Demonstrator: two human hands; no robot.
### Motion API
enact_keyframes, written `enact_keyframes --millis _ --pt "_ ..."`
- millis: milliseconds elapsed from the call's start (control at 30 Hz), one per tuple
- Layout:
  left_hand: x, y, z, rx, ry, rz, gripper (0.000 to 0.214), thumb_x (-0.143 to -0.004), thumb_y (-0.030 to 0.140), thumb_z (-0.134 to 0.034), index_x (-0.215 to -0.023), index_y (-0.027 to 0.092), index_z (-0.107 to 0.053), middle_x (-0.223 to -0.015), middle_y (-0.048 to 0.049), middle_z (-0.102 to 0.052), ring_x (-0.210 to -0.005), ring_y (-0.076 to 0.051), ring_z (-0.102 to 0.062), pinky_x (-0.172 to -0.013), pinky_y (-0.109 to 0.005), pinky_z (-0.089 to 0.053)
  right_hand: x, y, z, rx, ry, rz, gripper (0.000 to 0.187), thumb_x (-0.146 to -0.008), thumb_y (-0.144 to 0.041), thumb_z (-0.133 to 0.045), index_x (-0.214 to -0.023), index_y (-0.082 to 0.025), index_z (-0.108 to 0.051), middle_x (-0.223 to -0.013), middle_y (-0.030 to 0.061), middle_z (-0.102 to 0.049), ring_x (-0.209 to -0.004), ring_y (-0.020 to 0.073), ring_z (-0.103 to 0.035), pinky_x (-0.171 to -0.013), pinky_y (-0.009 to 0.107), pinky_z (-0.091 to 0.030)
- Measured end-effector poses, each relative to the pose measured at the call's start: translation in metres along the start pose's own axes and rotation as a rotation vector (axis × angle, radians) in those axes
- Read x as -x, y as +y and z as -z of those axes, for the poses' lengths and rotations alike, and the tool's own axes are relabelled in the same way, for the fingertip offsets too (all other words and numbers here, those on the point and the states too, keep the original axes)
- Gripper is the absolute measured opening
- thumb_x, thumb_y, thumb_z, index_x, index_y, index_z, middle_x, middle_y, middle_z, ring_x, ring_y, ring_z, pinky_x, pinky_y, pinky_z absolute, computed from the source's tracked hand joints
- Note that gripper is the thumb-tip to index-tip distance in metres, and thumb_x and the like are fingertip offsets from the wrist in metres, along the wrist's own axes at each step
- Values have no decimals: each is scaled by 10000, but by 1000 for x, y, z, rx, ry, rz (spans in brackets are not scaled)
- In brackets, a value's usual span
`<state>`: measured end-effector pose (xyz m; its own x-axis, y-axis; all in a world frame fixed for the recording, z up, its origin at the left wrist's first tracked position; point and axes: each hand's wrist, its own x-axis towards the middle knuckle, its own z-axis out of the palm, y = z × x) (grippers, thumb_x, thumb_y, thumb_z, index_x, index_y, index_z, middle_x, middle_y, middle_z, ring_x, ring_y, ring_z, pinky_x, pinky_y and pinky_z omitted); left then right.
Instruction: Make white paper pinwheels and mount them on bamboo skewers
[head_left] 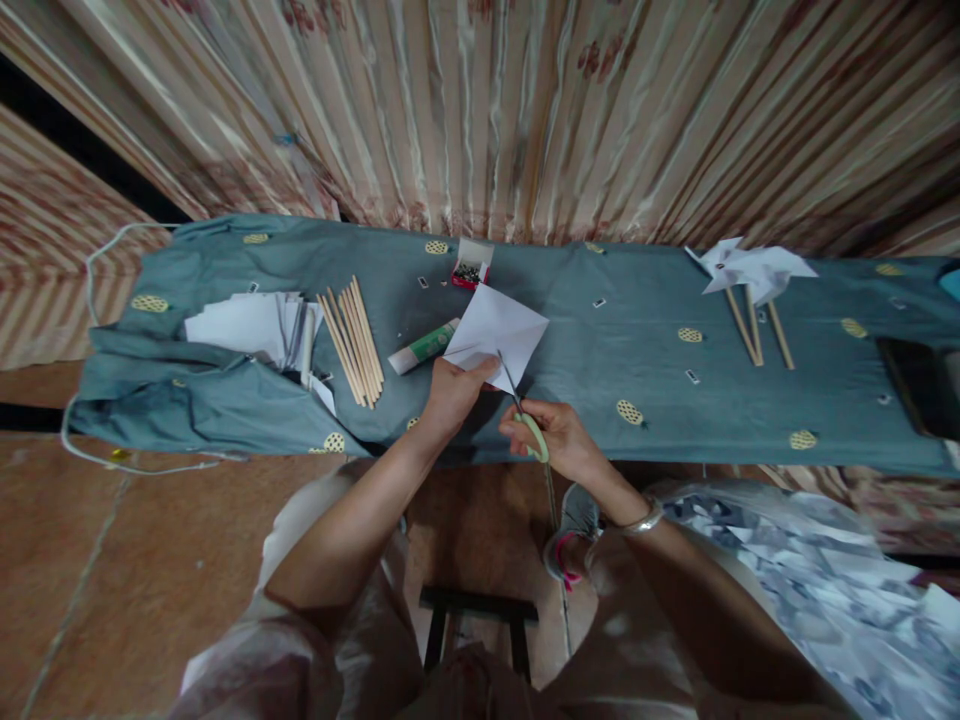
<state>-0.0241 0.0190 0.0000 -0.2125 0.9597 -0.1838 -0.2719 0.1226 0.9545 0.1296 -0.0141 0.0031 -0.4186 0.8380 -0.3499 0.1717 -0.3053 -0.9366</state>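
My left hand [454,393] pinches the lower left part of a white square sheet of paper [504,325], thumb on top. A cut line shows near the sheet's left corner. In my right hand [555,432] is a pair of scissors [534,437] with pale green handles, its blades at the lower edge of the paper. Left of the sheet lies a glue stick [424,347] with a green label. Just behind the sheet stands a small open red and white box [471,268] of tiny dark pieces, too small to name.
Wooden sticks [352,345] and a stack of white paper [247,325] lie on the cloth-covered table [645,300] to the left. Paper pinwheels [757,270] on sticks and a dark phone [919,385] are at the right. Paper scraps in a plastic bag [832,590] sit below right.
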Motion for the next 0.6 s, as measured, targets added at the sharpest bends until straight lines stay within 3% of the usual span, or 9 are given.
enact_keyframes --millis 600 --pt "2 3 -2 1 -6 38 155 -604 269 -711 -699 167 -645 -660 2 -638 -580 -140 -551 -530 -249 -452 -2 4 0 -3 12 15 362 -660 -526 -771 -666 -189 -638 -499 -34 -577 -452 83 -488 -445 219 -372"
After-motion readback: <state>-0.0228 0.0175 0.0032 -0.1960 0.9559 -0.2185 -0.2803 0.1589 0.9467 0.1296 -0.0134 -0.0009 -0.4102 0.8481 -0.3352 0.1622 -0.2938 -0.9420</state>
